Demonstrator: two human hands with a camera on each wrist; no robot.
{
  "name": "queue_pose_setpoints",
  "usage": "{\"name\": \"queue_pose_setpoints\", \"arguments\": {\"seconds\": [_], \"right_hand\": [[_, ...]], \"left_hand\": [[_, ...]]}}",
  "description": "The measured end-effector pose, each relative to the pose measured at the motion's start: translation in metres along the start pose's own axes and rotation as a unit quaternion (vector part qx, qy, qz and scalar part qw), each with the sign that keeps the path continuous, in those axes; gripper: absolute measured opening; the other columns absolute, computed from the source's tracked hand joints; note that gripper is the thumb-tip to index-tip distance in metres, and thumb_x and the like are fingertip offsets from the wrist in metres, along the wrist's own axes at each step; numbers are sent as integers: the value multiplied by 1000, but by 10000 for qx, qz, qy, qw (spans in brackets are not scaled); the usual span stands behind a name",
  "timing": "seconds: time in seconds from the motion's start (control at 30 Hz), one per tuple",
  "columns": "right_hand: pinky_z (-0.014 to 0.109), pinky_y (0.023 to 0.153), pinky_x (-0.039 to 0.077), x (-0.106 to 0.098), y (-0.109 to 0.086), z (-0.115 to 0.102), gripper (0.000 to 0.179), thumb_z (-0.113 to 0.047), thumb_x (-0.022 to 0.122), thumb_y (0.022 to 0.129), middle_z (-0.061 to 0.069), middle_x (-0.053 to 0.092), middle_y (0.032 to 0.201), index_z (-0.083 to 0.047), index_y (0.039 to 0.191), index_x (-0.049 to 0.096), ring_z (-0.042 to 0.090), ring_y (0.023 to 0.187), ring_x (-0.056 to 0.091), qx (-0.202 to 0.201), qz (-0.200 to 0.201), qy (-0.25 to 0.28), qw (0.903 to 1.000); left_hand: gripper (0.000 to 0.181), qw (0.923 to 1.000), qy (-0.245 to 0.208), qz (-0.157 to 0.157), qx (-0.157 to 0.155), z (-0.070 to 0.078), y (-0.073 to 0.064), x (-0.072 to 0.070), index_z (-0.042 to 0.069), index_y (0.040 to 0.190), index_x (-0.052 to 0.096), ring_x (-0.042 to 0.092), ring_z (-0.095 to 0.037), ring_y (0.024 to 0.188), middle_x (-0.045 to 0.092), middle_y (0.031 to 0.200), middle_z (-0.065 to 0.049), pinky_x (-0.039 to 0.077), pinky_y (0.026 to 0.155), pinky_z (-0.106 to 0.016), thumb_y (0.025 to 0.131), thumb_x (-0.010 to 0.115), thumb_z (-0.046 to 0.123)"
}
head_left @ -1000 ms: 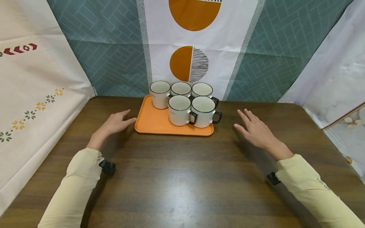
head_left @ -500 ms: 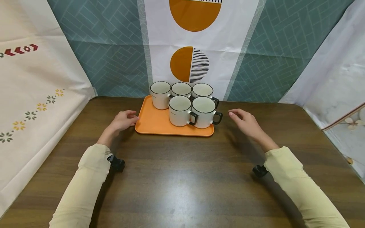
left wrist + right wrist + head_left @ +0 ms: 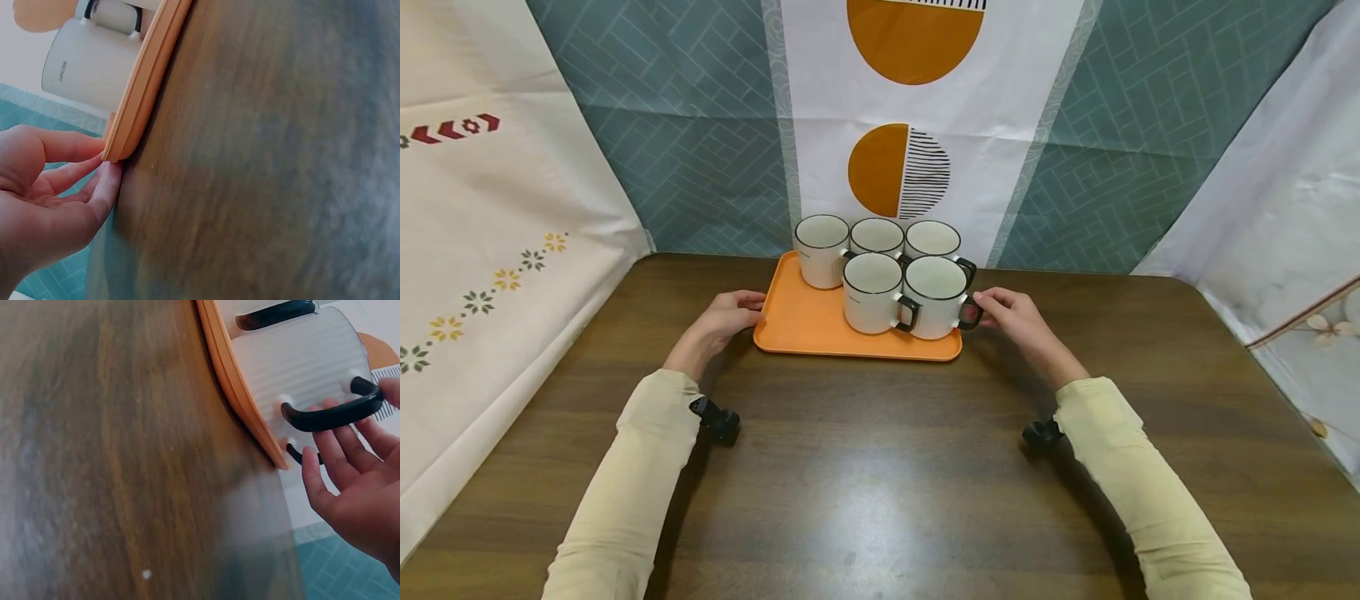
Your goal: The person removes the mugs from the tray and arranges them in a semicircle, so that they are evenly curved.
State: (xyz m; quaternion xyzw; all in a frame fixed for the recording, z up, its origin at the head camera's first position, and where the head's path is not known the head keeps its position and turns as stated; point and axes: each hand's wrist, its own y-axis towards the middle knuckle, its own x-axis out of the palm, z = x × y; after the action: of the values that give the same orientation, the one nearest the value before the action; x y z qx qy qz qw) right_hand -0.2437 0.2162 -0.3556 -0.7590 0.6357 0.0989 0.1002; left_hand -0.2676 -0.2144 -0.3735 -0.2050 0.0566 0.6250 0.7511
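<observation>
An orange tray (image 3: pixel 801 329) lies toward the back of the table, bearing several white mugs with black rims and black handles. At its left edge my left hand (image 3: pixel 721 322) pinches the rim, thumb on one side and fingers on the other, as the left wrist view shows. My right hand (image 3: pixel 1021 323) is at the black handle (image 3: pixel 334 417) of the front right mug (image 3: pixel 931 315). In the right wrist view its thumb meets the handle's upper end, and the fingers curl behind it. That mug stands upright on the tray beside the front left mug (image 3: pixel 868 308).
Behind the front pair stand a back left mug (image 3: pixel 820 262), a back middle mug (image 3: pixel 876 236) and a back right mug (image 3: pixel 931 240). A patterned teal cloth (image 3: pixel 700 167) rises behind the brown wooden table (image 3: pixel 850 467). White cloths hang at both sides.
My right hand has moved left, from beside the tray to the front right mug's handle. My left hand has moved slightly right and now grips the tray's edge. Tray and mugs stay put.
</observation>
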Motion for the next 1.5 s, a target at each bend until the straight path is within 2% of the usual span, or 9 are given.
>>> {"name": "queue_pose_setpoints", "arguments": {"seconds": [0.07, 0.2, 0.3, 0.4, 0.5, 0.6, 0.83, 1.2, 1.5], "right_hand": [[46, 96, 44, 3, 2, 1, 42, -27, 52, 101, 8, 66, 91, 14, 107, 57, 14, 87, 60, -47, -132, 73, 9999], [35, 85, 51, 8, 6, 2, 40, -24, 48, 103, 3, 66, 83, 14, 99, 60, 14, 83, 62, -170, -393, 214, 9989], [31, 80, 55, 12, 8, 3, 38, -17, 41, 103, 5, 67, 81, 12, 90, 62, 15, 79, 65, -215, -605, 632, 9959], [31, 77, 56, 18, 10, 4, 41, -12, 34, 101, 5, 65, 74, 3, 78, 64, 16, 71, 65, -187, -668, 1170, 9907], [29, 71, 55, 23, 13, 5, 42, -10, 32, 98, 3, 57, 63, -3, 66, 59, 13, 60, 57, -275, -597, 1492, 9866], [27, 65, 52, 26, 14, 7, 41, -11, 33, 97, 2, 45, 56, -5, 60, 49, 13, 53, 45, -405, -526, 1551, 9857], [28, 56, 40, 29, 18, 9, 42, -13, 32, 95, -1, 32, 50, -8, 54, 36, 14, 47, 30, -530, -540, 1623, 9838], [26, 50, 39, 32, 19, 13, 45, -9, 30, 94, -1, 31, 47, -10, 49, 30, 14, 45, 31, -842, -371, 1672, 9816], [26, 49, 35, 33, 18, 12, 41, -9, 27, 95, -4, 29, 48, -6, 54, 23, 15, 45, 25, -1013, -621, 1841, 9757]], "left_hand": [[54, 9999, -100, -41, -15, -1, 0, -1, -15, 142, 30, 42, -32, 120, 38, 138, -30, 43, 95, -27, 92, 48, -6], [54, 9999, -82, -43, -51, -1, 0, -2, -14, 142, 30, 41, -34, 123, 37, 140, -30, 41, 101, -33, 91, 48, -7], [55, 9999, -93, -40, -73, 0, 0, -2, -14, 143, 30, 41, -35, 124, 37, 141, -30, 39, 103, -36, 91, 48, -8], [55, 9998, -159, -20, -82, 0, 1, -1, -13, 142, 31, 41, -34, 124, 38, 140, -30, 40, 101, -35, 91, 48, -8], [54, 9998, -172, 28, -74, -1, 2, -2, -14, 142, 32, 42, -33, 121, 39, 139, -30, 43, 97, -30, 90, 49, -8], [54, 9998, -175, 65, -64, -1, 2, -3, -14, 141, 33, 43, -32, 118, 39, 137, -30, 44, 92, -27, 90, 49, -8], [52, 9998, -172, 88, -14, -1, 2, -3, -15, 140, 33, 44, -30, 116, 39, 138, -30, 45, 89, -24, 90, 48, -7], [53, 9997, -260, 13, -6, -3, 5, 0, -15, 140, 32, 44, -31, 116, 39, 139, -30, 45, 91, -27, 91, 50, -7], [54, 9990, -391, -195, -21, -6, 4, -7, -14, 142, 29, 42, -33, 120, 35, 142, -30, 44, 92, -25, 93, 50, -7]]}}
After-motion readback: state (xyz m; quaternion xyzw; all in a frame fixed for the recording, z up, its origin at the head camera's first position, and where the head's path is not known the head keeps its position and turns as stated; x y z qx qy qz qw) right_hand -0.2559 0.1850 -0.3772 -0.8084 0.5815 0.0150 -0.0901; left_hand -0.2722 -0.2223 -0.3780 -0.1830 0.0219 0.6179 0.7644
